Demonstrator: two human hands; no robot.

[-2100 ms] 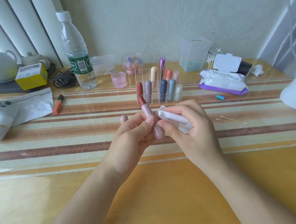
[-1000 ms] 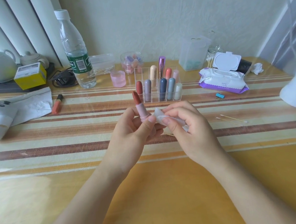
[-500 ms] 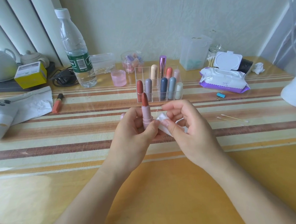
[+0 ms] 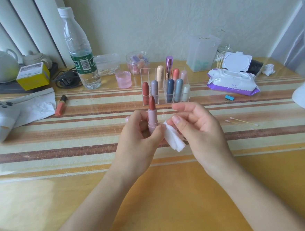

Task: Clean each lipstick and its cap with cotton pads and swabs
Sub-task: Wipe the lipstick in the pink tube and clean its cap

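My left hand holds an uncapped lipstick upright; it has a pink tube and a brown-red bullet. My right hand pinches a folded white cotton pad between thumb and fingers, just right of the tube's base and touching it. A pink cap peeks out behind my left hand, mostly hidden. A clear organizer farther back holds several capped lipsticks. Two cotton swabs lie on the table to the right.
A wet-wipe pack with its lid open lies at the back right, a blue clip in front of it. A water bottle, pink jar, orange lipstick, crumpled paper and a white device stand to the left.
My left hand turned the lipstick from tilted to upright. My right hand drew the cotton pad off the tube's lower end and now holds it beside the base, fingers spread wider.
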